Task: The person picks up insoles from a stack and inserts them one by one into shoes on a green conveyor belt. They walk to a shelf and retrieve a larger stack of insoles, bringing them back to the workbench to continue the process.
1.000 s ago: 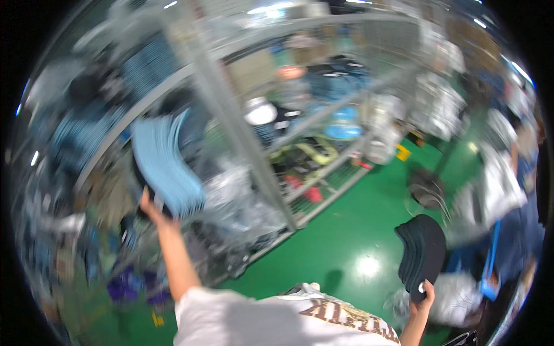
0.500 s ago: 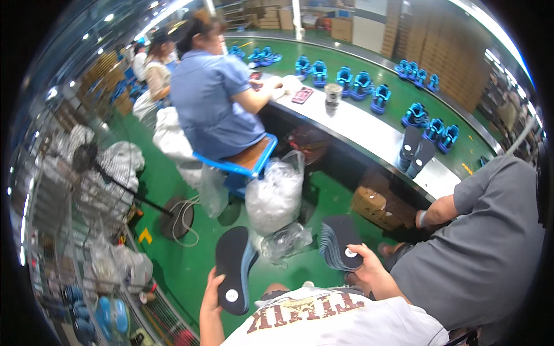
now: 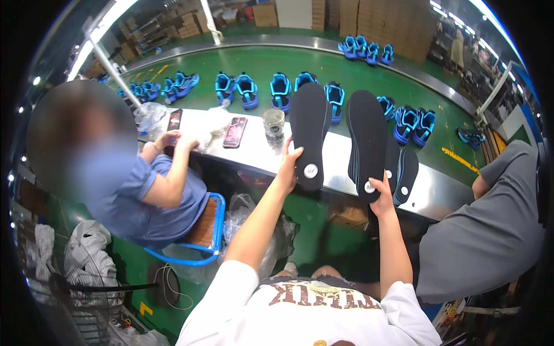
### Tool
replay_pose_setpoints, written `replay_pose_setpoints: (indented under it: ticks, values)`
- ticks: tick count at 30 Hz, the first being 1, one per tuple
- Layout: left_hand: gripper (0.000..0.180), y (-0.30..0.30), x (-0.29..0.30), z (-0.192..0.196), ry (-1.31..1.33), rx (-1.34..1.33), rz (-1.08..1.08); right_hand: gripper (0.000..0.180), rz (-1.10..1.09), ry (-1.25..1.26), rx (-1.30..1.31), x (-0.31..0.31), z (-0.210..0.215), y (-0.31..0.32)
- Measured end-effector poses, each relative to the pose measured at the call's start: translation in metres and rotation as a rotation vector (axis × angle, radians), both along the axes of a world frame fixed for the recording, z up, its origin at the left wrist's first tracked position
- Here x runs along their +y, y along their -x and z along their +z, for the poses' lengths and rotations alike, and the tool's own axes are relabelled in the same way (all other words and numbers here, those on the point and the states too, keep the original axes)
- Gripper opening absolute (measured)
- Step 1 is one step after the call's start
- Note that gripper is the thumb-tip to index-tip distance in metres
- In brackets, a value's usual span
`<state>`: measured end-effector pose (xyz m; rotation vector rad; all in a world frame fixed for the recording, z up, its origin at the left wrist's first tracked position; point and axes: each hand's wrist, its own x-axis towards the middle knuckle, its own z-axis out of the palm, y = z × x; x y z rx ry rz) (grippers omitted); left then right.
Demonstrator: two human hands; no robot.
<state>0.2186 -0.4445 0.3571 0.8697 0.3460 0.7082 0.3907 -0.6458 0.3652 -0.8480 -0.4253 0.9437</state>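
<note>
My left hand [image 3: 287, 165] is closed on the lower edge of a stack of black insoles [image 3: 310, 127], held up over the bench with a round white sticker near its heel. My right hand [image 3: 382, 198] grips a second stack of black insoles [image 3: 367, 135]; blue-grey layers show along its left side. Both stacks stand toe-up, apart from each other. Just behind the right-hand stack, more black insoles [image 3: 408, 173] rest on the metal workbench [image 3: 340, 155], partly hidden.
Several blue-and-black shoes [image 3: 280, 92] stand on the green surface beyond the bench. A glass jar [image 3: 274, 124] and a phone [image 3: 234, 132] lie left of my hands. A co-worker in blue [image 3: 167, 196] sits at left; another person in grey [image 3: 485, 225] is close at right.
Both hands have lifted the insole stacks from low near my lap up and forward over the bench. The view has shifted, bringing the bench nearer. The grey-clad person remains at right.
</note>
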Motion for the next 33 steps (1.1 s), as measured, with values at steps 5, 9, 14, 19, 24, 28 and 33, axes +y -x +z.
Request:
replay_pose_setpoints:
  ticks: [5, 9, 14, 19, 24, 28, 33]
  values:
    - [0.079, -0.080, 0.051, -0.113, 0.054, 0.448, 0.104, 0.029, -0.138, 0.453, 0.160, 0.063, -0.097, -0.050]
    - [0.071, -0.088, 0.055, -0.079, 0.234, 0.525, -0.102, 0.031, -0.097, 0.531, 0.321, 0.059, -0.115, -0.092]
    - [0.071, -0.067, 0.063, -0.084, 0.299, 0.553, -0.091, 0.043, -0.095, 0.605, 0.237, 0.072, -0.087, -0.073]
    - [0.075, -0.071, 0.047, -0.093, 0.485, 0.353, -0.038, 0.051, -0.040, 0.654, 0.280, 0.068, -0.070, -0.073]
    - [0.085, -0.119, 0.015, -0.082, 0.446, 0.275, 0.033, 0.049, -0.027, 0.589, 0.240, 0.039, -0.076, -0.089]
    - [0.088, -0.133, 0.016, -0.090, 0.168, 0.503, -0.139, 0.043, -0.106, 0.608, 0.193, 0.034, -0.068, -0.091]
    - [0.084, -0.134, 0.040, -0.078, -0.011, 0.630, -0.388, 0.042, 0.014, 1.061, -0.349, 0.003, -0.076, -0.079]
